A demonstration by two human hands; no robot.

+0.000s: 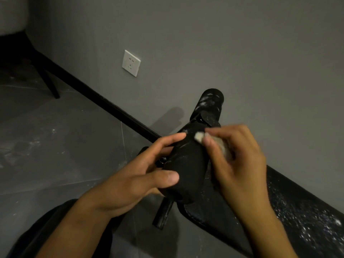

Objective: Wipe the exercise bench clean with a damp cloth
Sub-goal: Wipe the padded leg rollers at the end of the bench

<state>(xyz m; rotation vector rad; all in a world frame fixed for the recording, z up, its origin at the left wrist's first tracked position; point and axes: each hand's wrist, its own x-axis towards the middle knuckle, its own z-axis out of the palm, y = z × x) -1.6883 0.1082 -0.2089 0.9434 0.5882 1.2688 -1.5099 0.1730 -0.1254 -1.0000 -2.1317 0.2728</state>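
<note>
The black exercise bench (301,207) runs from lower right toward the wall; its pad is flecked with white dust. A black foam roller pad (188,164) sits at its near end, with a second dusty roller (211,103) beyond it by the wall. My left hand (137,175) grips the near roller, thumb on its front and fingers round its left side. My right hand (240,157) pinches a small wadded pale cloth (201,137) and presses it on the roller's upper right side.
A grey wall with a white power socket (131,63) stands just behind the bench. A black skirting board (104,101) runs along the dark tiled floor (55,146). A chair with a black leg (50,84) stands at upper left. A black bench leg (163,214) angles down below the roller.
</note>
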